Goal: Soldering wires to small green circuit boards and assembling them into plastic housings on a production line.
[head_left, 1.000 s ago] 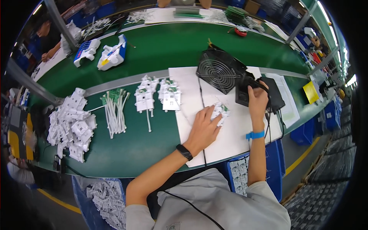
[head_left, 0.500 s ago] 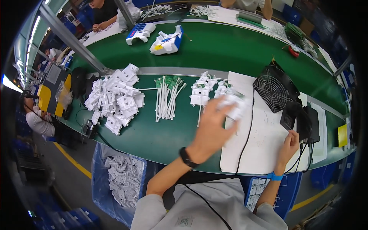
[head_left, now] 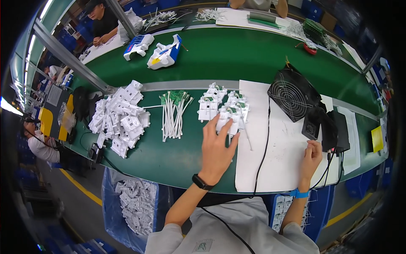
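My left hand (head_left: 216, 150), with a black wristband, has its fingers and thumb around a white plastic housing (head_left: 227, 125) with a green circuit board. This housing lies at the near end of a group of similar white housings (head_left: 208, 109), by the edge of the white sheet. My right hand (head_left: 311, 160), with a blue wristband, rests over the sheet near the black fan, its fingers curled together; whether anything is in them is hidden. Left of the housings lies a bundle of white cables (head_left: 172, 120) with green boards at their far ends.
A heap of white plastic housings (head_left: 120, 116) covers the bench's left part. A black fan (head_left: 292, 95) and black box (head_left: 341, 131) stand at right on the white sheet (head_left: 279, 169), crossed by a black cord. Below are a lined bin (head_left: 108, 203) of white parts and a blue bin (head_left: 319, 211).
My left hand has moved left and down from over the sheet, bringing the white housing to the group. My right hand stays curled near the fan. The whole view has shifted slightly.
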Tool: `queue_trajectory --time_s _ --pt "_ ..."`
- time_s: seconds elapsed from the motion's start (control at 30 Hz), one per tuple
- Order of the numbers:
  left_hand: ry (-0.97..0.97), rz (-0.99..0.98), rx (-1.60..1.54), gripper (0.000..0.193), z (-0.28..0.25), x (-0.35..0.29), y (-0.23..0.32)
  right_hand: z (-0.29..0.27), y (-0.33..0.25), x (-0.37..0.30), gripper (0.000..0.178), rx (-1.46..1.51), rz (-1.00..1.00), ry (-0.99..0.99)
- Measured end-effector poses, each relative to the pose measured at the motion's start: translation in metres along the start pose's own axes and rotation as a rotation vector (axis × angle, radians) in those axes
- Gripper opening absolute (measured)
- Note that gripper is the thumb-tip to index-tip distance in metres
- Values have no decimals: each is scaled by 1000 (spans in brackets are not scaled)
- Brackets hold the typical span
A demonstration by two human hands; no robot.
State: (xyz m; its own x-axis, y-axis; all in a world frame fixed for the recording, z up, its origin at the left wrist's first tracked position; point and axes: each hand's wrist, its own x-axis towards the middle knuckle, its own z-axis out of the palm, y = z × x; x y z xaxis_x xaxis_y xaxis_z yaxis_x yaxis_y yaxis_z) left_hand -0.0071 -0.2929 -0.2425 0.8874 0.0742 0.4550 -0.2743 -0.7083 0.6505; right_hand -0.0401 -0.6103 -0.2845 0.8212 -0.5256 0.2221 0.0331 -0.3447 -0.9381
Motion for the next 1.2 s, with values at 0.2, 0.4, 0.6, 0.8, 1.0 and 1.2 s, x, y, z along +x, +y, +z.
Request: queue_trajectory --time_s 0.2,0.4,0.6,0.8,1.0,1.2 --pt "-103 71 88 61 0 -15 -8 -1 18 0 10 17 -36 8" --pt "219 -15 252 47 -101 -18 -56 -2 -7 -10 11 -33 -92 -120" --pt "377 -492 742 81 -214 -49 -176 31 -104 -66 10 -36 -143 -733" --pt "314 -470 400 96 -216 -65 -230 131 -188 -114 16 91 -265 -1264" --pt "578 -454 280 96 -211 -67 -228 251 -198 -132 40 27 -654 -1095" --pt "800 -443 362 102 -207 -69 -212 379 -191 -82 18 -218 -921 -653"
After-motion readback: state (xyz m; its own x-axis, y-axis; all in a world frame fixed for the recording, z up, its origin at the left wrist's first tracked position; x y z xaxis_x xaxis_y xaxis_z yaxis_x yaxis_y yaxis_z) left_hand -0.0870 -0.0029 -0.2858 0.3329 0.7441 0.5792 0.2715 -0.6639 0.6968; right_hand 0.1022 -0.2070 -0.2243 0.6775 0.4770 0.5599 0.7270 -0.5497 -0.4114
